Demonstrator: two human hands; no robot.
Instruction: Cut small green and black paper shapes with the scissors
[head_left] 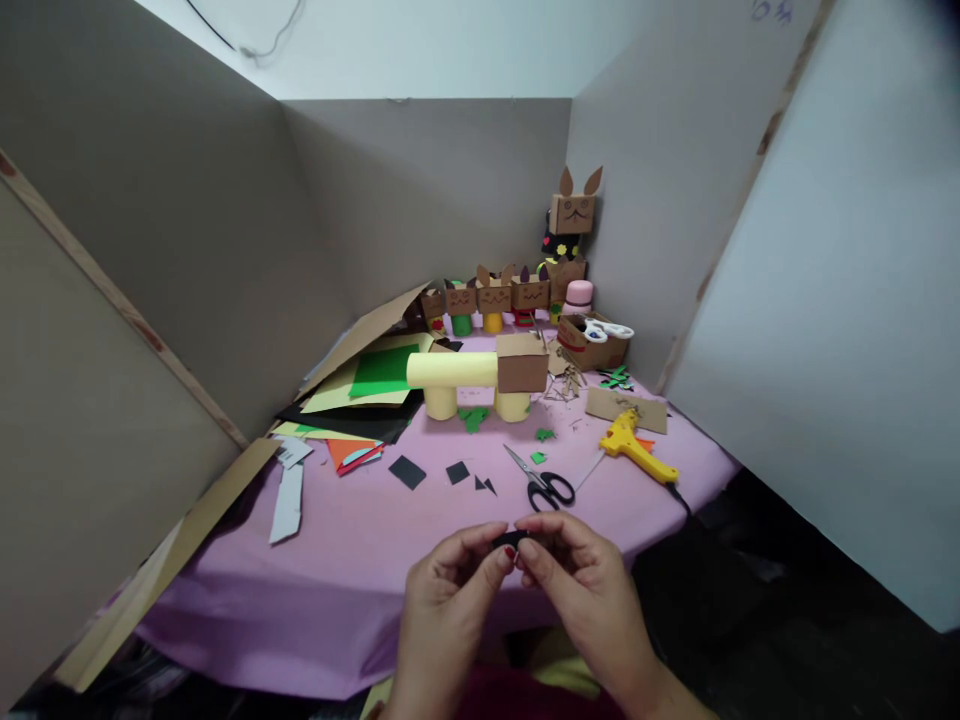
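"Two hands are working: the left hand (452,582) and the right hand (589,580) are both pinching, with fingertips nearly together, one small black piece (511,539), nearer the wearer than the black-handled scissors (540,481)."

"How should one be handling it well?"

"I am recommending a light, even pinch, because such a seemingly thin piece may be creasing easily."

"And what are you counting around the scissors?"

"On the surface (360,560), two black rectangles (407,472) and two black triangles (490,487) are lying left of them; one yellow glue gun (637,452) is resting right of them."
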